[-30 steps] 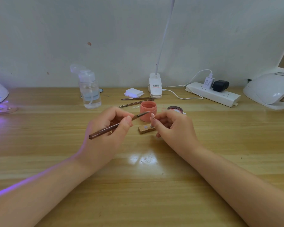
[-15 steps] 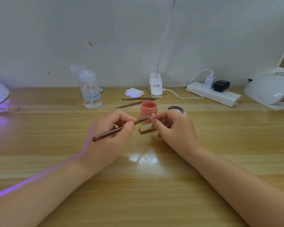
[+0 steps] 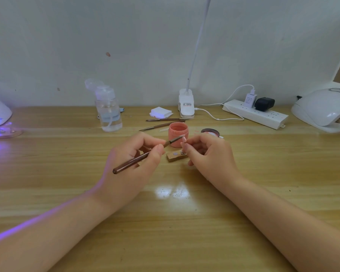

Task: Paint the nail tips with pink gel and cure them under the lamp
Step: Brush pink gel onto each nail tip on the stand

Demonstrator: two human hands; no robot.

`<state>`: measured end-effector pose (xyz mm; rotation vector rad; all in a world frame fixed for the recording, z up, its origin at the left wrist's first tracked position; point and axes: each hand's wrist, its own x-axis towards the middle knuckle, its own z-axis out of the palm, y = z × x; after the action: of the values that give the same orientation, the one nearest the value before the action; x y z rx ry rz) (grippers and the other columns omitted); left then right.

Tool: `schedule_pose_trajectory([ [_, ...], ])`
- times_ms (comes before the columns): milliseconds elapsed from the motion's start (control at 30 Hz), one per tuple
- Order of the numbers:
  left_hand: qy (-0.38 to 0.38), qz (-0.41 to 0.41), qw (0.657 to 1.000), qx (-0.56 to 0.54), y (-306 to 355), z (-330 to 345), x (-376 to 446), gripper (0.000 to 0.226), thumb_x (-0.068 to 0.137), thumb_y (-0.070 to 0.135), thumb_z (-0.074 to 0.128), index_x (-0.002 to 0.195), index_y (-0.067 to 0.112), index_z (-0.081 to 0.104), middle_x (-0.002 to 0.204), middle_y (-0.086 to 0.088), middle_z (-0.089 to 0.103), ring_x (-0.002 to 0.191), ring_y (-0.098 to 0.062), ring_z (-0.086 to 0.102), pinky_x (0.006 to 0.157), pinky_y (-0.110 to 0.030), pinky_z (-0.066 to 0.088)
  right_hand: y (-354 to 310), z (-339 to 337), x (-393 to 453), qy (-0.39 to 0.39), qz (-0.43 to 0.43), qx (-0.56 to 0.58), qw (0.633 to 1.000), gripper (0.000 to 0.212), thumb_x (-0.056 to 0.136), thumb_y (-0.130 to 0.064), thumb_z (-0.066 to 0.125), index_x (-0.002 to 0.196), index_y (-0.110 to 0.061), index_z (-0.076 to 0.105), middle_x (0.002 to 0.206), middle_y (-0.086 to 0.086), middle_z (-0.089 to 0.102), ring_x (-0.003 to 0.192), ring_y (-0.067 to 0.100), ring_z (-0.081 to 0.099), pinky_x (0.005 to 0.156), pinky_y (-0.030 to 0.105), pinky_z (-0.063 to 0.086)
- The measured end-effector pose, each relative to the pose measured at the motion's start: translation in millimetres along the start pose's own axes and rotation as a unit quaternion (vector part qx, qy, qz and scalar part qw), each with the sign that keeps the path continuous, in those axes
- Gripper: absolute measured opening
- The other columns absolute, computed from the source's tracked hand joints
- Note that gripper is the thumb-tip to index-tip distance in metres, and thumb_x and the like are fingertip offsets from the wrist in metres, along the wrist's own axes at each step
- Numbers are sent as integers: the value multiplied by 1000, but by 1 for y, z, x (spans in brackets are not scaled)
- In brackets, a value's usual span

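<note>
Head view: a wooden worktop [image 3: 263, 169] runs to the white wall, bare toward its near edge. Mid-worktop, the left hand [image 3: 133, 163] pinches a brush [image 3: 143, 156]; the right hand [image 3: 210, 156] pinches a pink nail tip [image 3: 184, 139]. The brush's bristles are hard to make out. The gel jar [image 3: 178, 134] stands just behind; a lamp [image 3: 326, 108] is cut off at the right edge.

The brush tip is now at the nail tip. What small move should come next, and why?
Probably one short stroke along the nail tip. The left hand grips the brush with its bristles meeting that tip, which the right hand pinches upright over the wooden holder. The open pink gel jar stands just behind for reloading.
</note>
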<state>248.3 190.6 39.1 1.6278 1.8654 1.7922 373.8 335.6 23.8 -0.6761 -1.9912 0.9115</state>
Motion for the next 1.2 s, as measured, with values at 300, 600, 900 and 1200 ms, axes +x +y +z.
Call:
schedule_pose_trajectory([
  [300,79,-89,992,-39,-14,4,6,16,96,15,57,88,26,65,80,14,71,71,-2,64,65,-14,49,0,2,1,3,4,-2,1000,8,85,-20,71,78,-20,71,68,-3,69,64,21,64,69,45,55],
  [600,109,-138,980,-94,-20,8,9,10,96,19,56,95,20,66,80,13,71,67,-2,63,64,-15,51,-2,10,7,-64,2,-109,992,15,85,-26,70,71,-22,73,48,-10,48,61,5,54,91,29,36],
  [900,107,-135,980,-103,-20,7,10,11,96,17,56,94,21,66,78,12,70,66,-1,61,64,-14,51,-9,6,3,-64,-47,-284,955,18,86,-44,64,86,-30,75,71,-11,65,87,10,63,70,25,45],
  [1200,110,-140,979,-102,-21,5,10,12,96,17,56,94,21,67,82,7,71,68,-1,61,64,-13,50,8,-57,36,-99,110,-469,871,35,72,-52,61,79,-19,67,74,-3,65,75,18,61,62,31,52],
])
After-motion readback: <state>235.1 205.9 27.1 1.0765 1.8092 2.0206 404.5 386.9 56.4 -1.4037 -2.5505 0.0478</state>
